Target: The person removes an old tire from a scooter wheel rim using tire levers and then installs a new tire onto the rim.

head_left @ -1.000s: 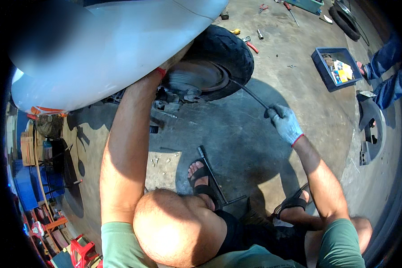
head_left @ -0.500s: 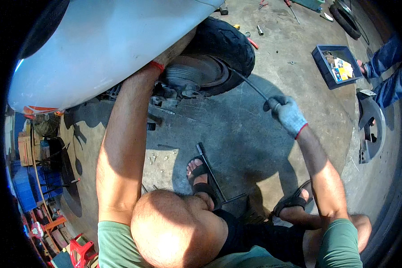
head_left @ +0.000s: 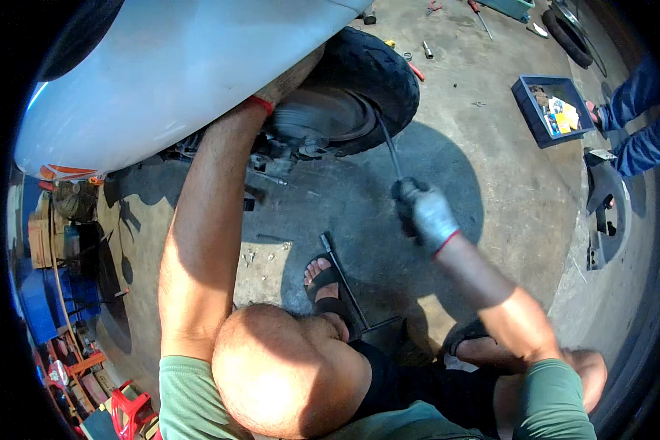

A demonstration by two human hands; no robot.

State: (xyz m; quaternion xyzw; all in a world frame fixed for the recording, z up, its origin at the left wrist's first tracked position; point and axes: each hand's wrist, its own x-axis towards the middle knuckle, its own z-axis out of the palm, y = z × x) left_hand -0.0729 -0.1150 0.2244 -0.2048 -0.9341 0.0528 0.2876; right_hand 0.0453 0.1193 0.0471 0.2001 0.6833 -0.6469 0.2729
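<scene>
My right hand, in a grey glove with a red cuff, grips a long metal pry bar. The bar's far end meets the rim edge of the black tyre, which lies tilted under the pale vehicle body. My left arm reaches up past the body panel's edge. Only the back part of my left hand, also gloved, shows by the tyre's left side, and its fingers are hidden. Just below it, the round ribbed metal hub looks blurred.
A T-handle wrench lies beside my left foot, with small loose parts nearby. Hand tools lie beyond the tyre. On the right are a dark crate of small boxes, a curved grey panel and another person's legs.
My right hand has swung left and slightly nearer to me, turning the pry bar more upright. The hub, with clear ribs before, is now smeared. My left arm has barely moved.
</scene>
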